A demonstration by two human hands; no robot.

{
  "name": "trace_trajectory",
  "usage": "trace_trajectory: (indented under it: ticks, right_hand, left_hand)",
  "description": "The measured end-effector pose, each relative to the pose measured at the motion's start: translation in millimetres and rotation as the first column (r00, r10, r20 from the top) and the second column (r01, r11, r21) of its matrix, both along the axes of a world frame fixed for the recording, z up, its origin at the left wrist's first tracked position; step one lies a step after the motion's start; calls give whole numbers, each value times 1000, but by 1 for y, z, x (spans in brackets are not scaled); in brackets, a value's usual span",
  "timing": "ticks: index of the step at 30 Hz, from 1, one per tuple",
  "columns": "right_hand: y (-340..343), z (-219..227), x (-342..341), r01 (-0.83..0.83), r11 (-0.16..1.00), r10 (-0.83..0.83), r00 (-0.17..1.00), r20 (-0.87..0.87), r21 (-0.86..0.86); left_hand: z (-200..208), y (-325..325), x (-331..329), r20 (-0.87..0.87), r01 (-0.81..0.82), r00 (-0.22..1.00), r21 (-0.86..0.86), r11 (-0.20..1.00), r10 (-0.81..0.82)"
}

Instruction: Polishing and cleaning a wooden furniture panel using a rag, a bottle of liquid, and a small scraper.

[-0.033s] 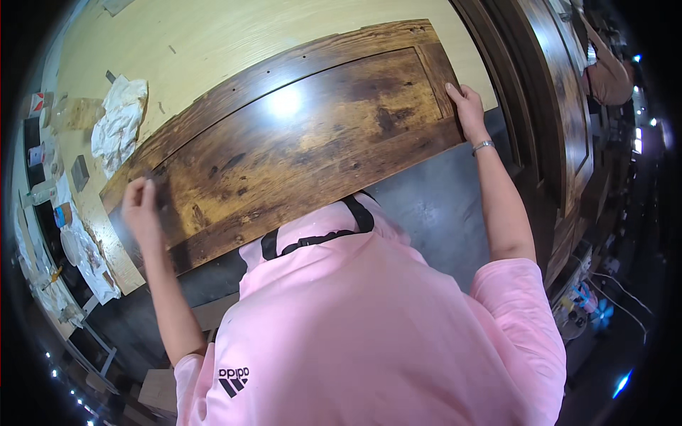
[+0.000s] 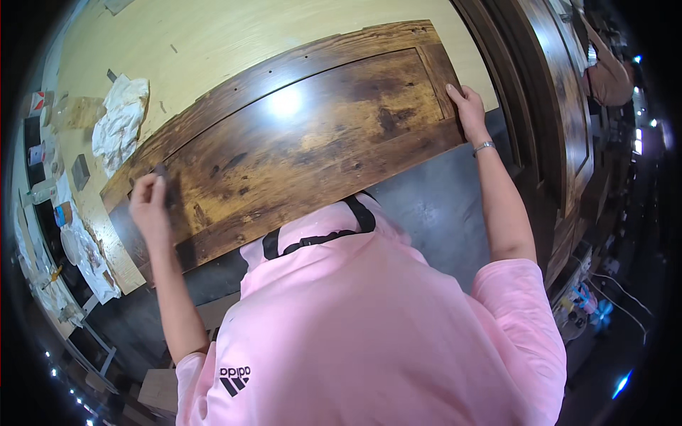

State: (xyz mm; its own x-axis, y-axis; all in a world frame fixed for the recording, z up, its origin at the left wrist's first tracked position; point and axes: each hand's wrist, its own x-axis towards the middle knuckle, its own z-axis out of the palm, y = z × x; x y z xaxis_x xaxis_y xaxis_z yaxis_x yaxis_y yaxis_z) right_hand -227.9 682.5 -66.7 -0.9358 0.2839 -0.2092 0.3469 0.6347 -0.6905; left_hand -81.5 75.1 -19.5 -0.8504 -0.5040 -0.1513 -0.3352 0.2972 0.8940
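Observation:
A brown wood-grain panel (image 2: 305, 142) with a raised frame around a recessed middle lies at a slant before me. My right hand (image 2: 470, 113) grips its right end, thumb on the upper face and the other fingers over the edge or hidden. Over the panel's left end is my left hand (image 2: 149, 202), fingers pinched together and slightly blurred. A small dark grey piece (image 2: 161, 170) shows at its fingertips; I cannot make out its kind. Whether that piece touches the panel is unclear.
The panel rests on a pale board (image 2: 234, 42). Left of it lie a crumpled white cloth (image 2: 121, 121) and a small grey block (image 2: 80, 172). More dark wood panels (image 2: 543, 92) stand at the right, with a person's arm (image 2: 609, 74) beyond. A small blue fan (image 2: 602, 312) is lower right.
My left hand has shifted slightly right, and the dark piece at its fingertips now shows. The panel has barely moved, and my right hand keeps its grip.

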Motion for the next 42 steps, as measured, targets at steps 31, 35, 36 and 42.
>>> trace_trajectory:
  ticks: [31, 35, 36, 42]
  right_hand:
    - [-21, 41, 20, -279, 959, 273, 956, 110, 43]
    - [21, -12, -5, 91, 989, -89, 996, 22, -118]
    - [16, -16, -8, 87, 989, -84, 996, 33, -117]
    - [-17, -3, -10, 203, 959, -210, 978, 12, 195]
  left_hand:
    - [2, -40, 89, -167, -320, 929, 90, 943, 331]
    - [13, -37, 103, -45, -62, 997, -149, 987, 56]
    - [15, -31, 101, -48, 77, 994, -288, 955, -94]
    - [14, 9, 82, 28, 343, 905, -636, 691, -424]
